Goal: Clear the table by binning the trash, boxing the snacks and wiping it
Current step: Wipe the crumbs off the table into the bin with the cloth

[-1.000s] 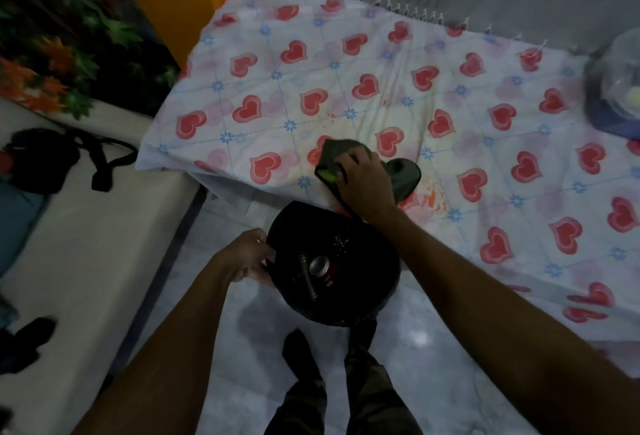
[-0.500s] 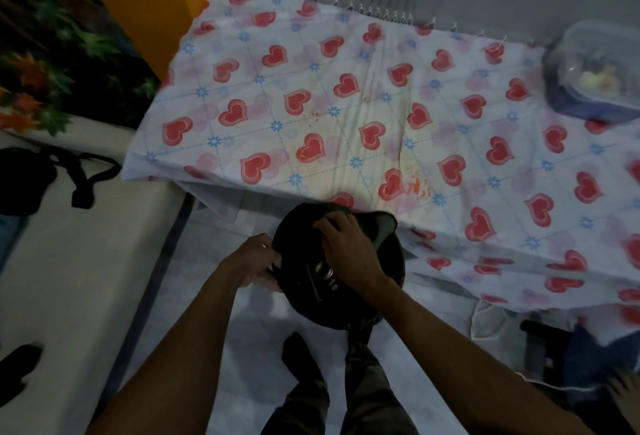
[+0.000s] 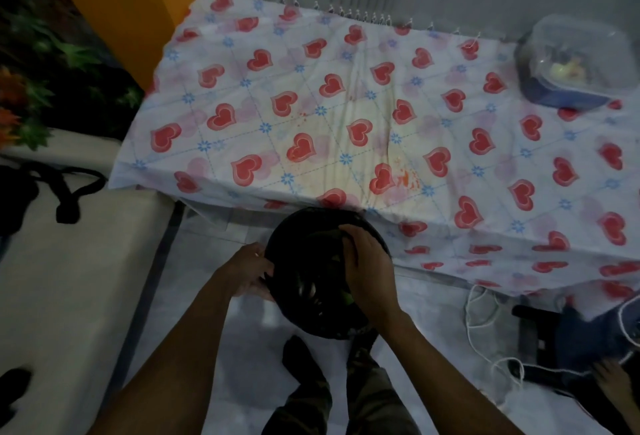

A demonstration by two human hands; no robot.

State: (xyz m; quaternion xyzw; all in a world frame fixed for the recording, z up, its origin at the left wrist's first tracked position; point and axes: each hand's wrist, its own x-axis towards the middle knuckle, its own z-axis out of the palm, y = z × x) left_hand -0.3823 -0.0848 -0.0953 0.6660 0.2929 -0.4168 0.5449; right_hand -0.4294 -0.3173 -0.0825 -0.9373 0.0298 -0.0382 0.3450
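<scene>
Shaking out the dark cloth over the black bin now: 1.0 s ago the right hand pressed it flat on the tablecloth, so 1 wiping pass looks finished, crumbs going in with the trash. Right hand is curled around the cloth inside the bin mouth. Left hand is clamped on the bin's near rim, held just below the table edge. Orange smears remain on the wrinkled heart-print fabric. Clear lidded snack box, rounded, rests at the far right corner.
</scene>
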